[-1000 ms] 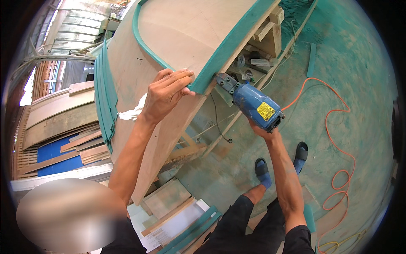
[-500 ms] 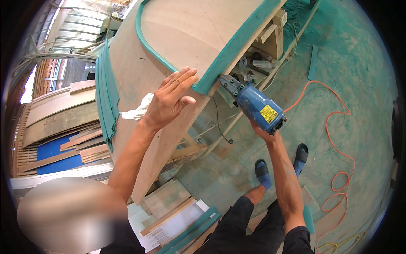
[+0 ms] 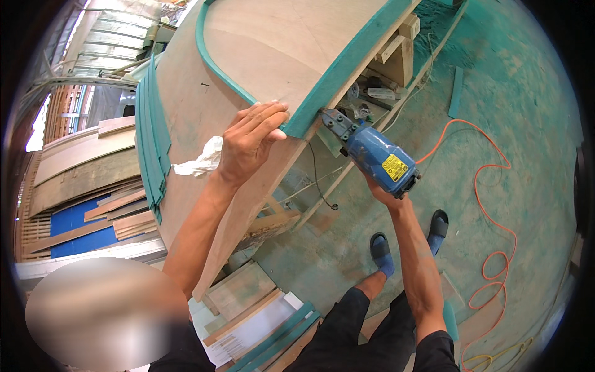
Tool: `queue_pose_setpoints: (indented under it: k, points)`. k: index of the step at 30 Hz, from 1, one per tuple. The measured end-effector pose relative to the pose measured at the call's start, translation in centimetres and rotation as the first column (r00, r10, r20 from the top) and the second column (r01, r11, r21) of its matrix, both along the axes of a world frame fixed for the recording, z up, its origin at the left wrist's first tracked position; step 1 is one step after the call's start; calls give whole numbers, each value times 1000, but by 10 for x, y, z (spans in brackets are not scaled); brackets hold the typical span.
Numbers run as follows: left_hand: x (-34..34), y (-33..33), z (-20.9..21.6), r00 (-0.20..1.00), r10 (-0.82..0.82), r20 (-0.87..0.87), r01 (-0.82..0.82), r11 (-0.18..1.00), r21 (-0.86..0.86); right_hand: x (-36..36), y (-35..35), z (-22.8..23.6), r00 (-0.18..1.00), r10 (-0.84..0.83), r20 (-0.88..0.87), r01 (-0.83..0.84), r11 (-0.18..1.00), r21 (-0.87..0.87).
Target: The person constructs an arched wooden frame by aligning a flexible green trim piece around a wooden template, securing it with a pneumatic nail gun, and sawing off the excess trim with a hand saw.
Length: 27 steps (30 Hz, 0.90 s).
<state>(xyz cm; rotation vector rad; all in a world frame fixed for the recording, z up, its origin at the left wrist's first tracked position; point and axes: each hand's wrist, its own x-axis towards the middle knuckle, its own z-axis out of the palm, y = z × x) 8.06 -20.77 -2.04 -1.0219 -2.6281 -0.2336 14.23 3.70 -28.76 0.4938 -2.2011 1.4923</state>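
My right hand [image 3: 385,191] is wrapped round a blue nail gun [image 3: 383,152] with a yellow label; most of its fingers are hidden under the tool. The gun's nose meets the outer side of a straight green strip [image 3: 334,80] along the wooden workbench's edge. At the corner where this strip joins a curved green strip [image 3: 207,53], my left hand [image 3: 251,137] is closed, fingers bent and thumb tip on the green edging. A thin wooden panel [image 3: 266,46] lies inside the strips. Beside my left wrist is a crumpled white cloth [image 3: 203,159].
An orange hose [image 3: 477,186] runs from the gun and coils on the green-dusted floor. More green strips [image 3: 149,136] hang over the bench's left side. Stacked boards [image 3: 87,170] stand farther left. Under the bench, a shelf holds a clear container [image 3: 380,93]. My sandalled feet are below.
My left hand's fingers have bent, and its thumb has come down onto the green corner. The nail gun's nose stays at the strip's edge.
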Motion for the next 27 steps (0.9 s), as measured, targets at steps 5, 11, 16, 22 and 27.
queue_pose_setpoints:
  k: [5,11,16,22,27]
  points:
    - [2,-5,6,991,6,137,-12,999,39,0,2,-13,1000,-26,5,26,998,-56]
    - [11,0,10,925,37,379,-129,967,220,-1,6,-8,999,-2,32,0,998,70]
    - [15,2,16,894,33,447,-173,945,277,-8,6,7,999,-8,42,6,999,44]
    - [16,2,12,914,60,401,-158,964,215,-3,-2,39,992,116,56,-99,965,-242]
    - [5,5,5,989,25,145,-39,995,92,3,-2,27,997,59,40,-49,974,-221]
